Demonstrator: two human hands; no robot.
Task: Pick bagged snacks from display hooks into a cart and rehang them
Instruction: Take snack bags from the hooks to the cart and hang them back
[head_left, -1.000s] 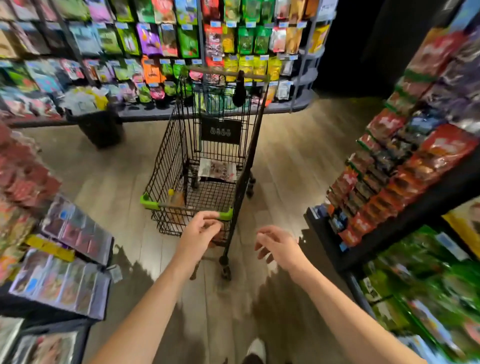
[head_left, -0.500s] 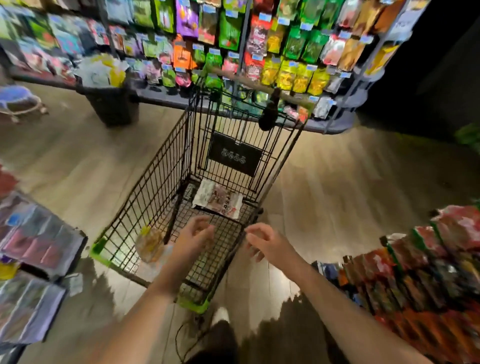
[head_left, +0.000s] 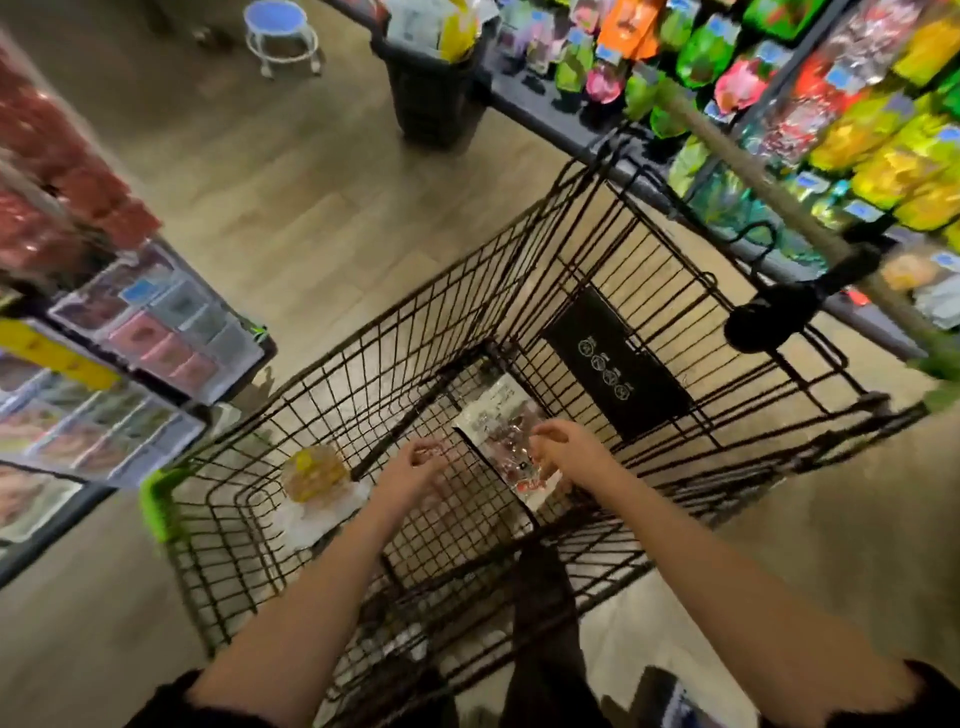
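Both bare forearms reach down into the black wire cart (head_left: 322, 395) at frame centre. The left hand (head_left: 410, 470) hangs loosely curled, grip on nothing. The right hand (head_left: 566, 454) is over a glossy clear snack bag (head_left: 506, 431) lying flat on the mesh floor; its grip I cannot tell. A crinkly yellow bag (head_left: 314, 470) lies lower left. Bright hanging pouches (head_left: 883, 130) fill the upper right.

Hanging snack bags (head_left: 878, 150) motion-blurred, labels unreadable (right edge crops them); right hand (head_left: 571, 457) partly covering the clear bag (head_left: 511, 436).
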